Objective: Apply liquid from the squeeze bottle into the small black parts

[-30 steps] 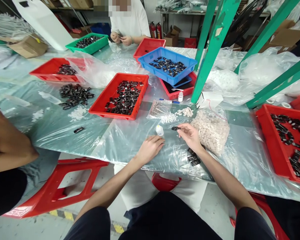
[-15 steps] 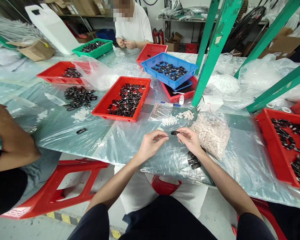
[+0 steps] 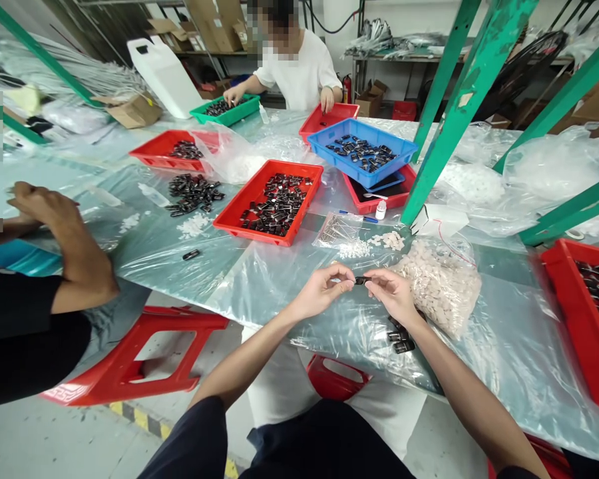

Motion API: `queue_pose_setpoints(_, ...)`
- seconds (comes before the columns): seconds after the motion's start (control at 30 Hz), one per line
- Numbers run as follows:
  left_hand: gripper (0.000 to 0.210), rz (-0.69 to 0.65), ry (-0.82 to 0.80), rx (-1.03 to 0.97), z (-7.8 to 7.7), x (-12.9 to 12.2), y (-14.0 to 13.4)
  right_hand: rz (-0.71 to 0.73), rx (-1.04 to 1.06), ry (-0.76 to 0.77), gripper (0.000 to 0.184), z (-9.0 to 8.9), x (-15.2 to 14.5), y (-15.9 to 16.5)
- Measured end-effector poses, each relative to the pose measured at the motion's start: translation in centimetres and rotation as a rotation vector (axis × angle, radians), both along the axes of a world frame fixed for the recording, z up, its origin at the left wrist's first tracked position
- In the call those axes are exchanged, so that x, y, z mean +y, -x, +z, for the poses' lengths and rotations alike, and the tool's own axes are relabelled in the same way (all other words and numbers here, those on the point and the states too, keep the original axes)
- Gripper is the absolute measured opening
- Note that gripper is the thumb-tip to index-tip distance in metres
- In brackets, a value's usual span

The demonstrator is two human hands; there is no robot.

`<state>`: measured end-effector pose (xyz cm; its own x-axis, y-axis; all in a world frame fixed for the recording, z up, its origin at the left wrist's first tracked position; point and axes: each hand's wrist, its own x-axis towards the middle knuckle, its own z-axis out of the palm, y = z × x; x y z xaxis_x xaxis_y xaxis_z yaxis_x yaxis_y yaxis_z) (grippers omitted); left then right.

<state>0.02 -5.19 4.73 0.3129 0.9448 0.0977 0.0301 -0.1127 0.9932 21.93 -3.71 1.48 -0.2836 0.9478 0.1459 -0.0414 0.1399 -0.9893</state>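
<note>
Left hand (image 3: 327, 291) and right hand (image 3: 392, 293), fingers of both pinching one small black part (image 3: 363, 281), above the worktop (image 3: 274, 276), bag of pale pieces (image 3: 443, 287) at right.

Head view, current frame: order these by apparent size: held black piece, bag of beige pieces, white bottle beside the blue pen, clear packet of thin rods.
1. Bag of beige pieces
2. Clear packet of thin rods
3. White bottle and black piece: both tiny; not ranked, since the piece is partly covered.
</note>
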Motion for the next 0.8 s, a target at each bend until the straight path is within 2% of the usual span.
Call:
queue_pose_setpoints(0.2, 0.044, -0.022, 0.094, -0.058, 0.28, 0.01, -0.09, 0.028, -0.007, 0.006, 0.033, -0.01, 0.01, -0.03)
queue_pose_setpoints(0.47, 0.039, -0.048, 0.047, 0.034, 0.71, -0.04, 0.31, 0.024, 0.003, 0.013, 0.029, -0.14, 0.0, -0.08)
queue_pose_setpoints(0.8, 0.042, -0.066, 0.085, -0.029, 0.58, 0.18, 0.32, 0.027, 0.023, 0.032, 0.03, 0.06, -0.02, -0.1)
